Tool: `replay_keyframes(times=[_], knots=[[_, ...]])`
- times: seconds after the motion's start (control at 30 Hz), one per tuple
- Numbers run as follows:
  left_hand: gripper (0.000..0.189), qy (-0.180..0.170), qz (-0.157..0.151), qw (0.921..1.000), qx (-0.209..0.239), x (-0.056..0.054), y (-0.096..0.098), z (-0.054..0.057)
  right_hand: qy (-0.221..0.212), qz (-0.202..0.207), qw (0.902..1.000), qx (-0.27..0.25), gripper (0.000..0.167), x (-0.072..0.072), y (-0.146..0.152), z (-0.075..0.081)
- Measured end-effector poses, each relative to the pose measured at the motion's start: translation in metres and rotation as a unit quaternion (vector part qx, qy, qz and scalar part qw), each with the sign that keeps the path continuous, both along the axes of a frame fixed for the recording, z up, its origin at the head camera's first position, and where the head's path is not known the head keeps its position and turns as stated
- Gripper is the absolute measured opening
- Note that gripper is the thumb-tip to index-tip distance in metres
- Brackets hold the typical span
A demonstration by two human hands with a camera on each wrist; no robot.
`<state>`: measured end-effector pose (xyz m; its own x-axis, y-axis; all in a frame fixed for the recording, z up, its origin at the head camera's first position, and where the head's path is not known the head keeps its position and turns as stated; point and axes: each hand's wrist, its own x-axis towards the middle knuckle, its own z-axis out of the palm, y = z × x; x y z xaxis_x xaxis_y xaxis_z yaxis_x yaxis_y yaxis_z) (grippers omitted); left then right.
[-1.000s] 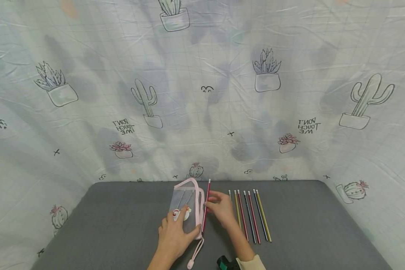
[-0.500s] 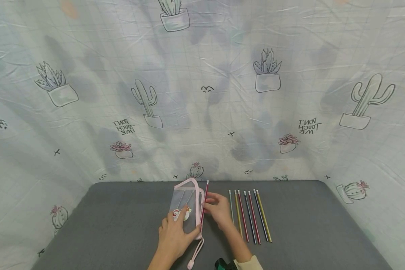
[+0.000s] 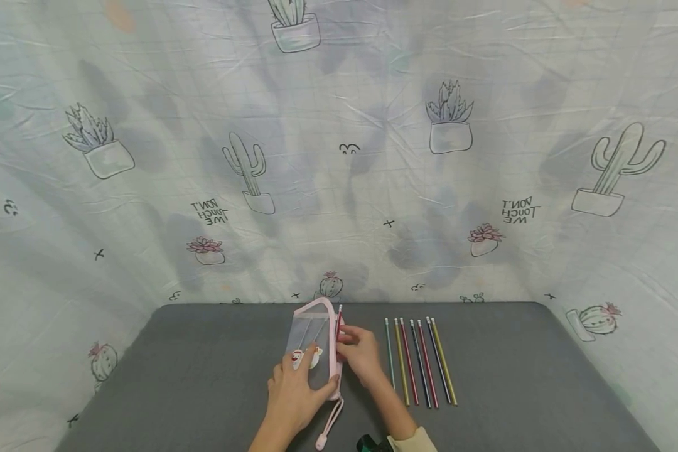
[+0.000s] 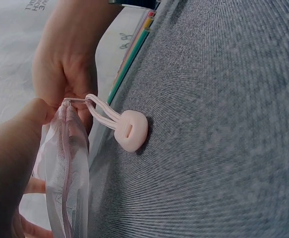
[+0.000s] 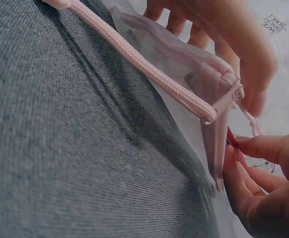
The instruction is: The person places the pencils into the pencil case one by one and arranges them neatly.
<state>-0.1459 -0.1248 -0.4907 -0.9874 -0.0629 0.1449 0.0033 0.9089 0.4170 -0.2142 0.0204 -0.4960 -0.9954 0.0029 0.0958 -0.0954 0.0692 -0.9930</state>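
Note:
A see-through mesh pencil case [image 3: 304, 329] with pink trim lies on the grey table, its zipped side parted towards the right. My left hand [image 3: 292, 395] rests on it with fingers spread over the printed stickers, thumb at the pink edge. My right hand [image 3: 363, 356] pinches a red pencil [image 3: 339, 316] between thumb and fingers at the opening. Only the pencil's white-tipped end shows above the fingers from the head; its lower part is hidden inside or behind the case. In the right wrist view, a short red length [image 5: 237, 150] shows beside the zip end.
Right of my right hand, several pencils lie in a row, among them a green pencil [image 3: 389, 345] and a yellow pencil [image 3: 445, 364]. A pink strap [image 4: 131, 131] trails from the case towards me. A patterned curtain [image 3: 339, 188] hangs behind the grey table [image 3: 203, 376].
My right hand has moved left to the case with the red pencil, which has slid down along the opening so less of it shows. The left hand stays in place.

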Motion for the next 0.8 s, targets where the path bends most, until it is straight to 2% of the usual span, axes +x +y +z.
replay_keyframes(times=[0.37,0.8], knots=[[0.084,-0.002,0.003,1.0,-0.001,-0.0004,0.0006,-0.0002,0.022,-0.008,0.9984,0.052,0.035,-0.0029,-0.0031,-0.0051],[0.083,0.006,0.0,1.0,-0.003,0.0007,0.0004,-0.0008,0.012,0.023,0.9995,0.02,0.033,0.0001,0.002,-0.0002]])
